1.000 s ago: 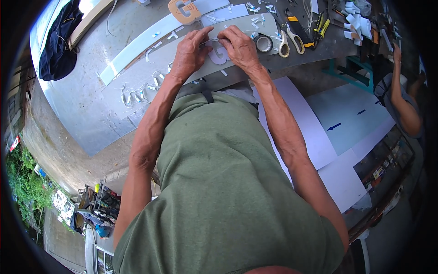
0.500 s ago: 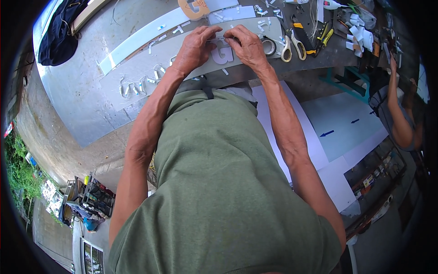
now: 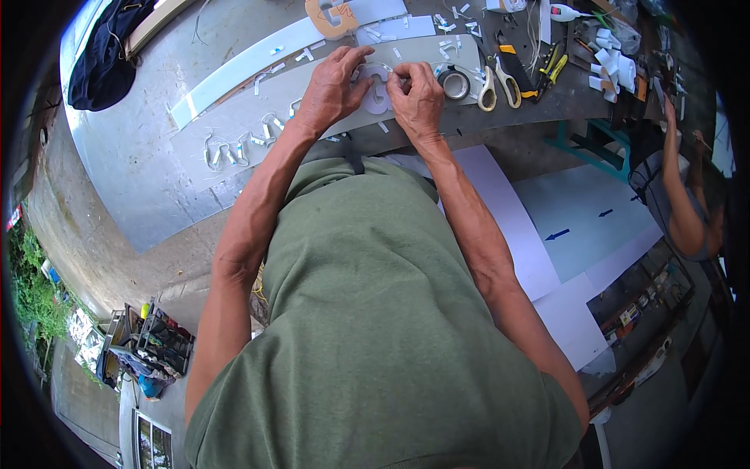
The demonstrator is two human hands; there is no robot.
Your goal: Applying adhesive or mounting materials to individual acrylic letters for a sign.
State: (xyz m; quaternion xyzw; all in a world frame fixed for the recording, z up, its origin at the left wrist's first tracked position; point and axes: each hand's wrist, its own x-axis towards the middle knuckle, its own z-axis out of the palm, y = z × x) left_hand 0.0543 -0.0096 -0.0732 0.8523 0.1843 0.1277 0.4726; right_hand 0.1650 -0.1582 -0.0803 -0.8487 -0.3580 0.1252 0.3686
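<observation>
Much of the work is covered: the two hands sit over a white letter-shaped cutout, so only its curved middle shows between the fingers, and its full outline cannot be made out. The fisheye bends the counter toward the rim, and the tools at the top right are crowded and partly cut off by the dark edge. A person at the far right is only partly in view.

The left hand lies on the cutout's left side, fingers curled over its upper edge. The right hand pinches the cutout's right edge, thumb and fingertips pressed together on it. The hands nearly meet, both gripping the same piece. The cutout rests on a long pale grey strip that runs across the counter, with small white outlined letters stuck further left along it.

Just right of the right hand stands a roll of tape, then scissors. A tan letter shape lies above the hands. A dark cloth is bunched at the counter's far left.
</observation>
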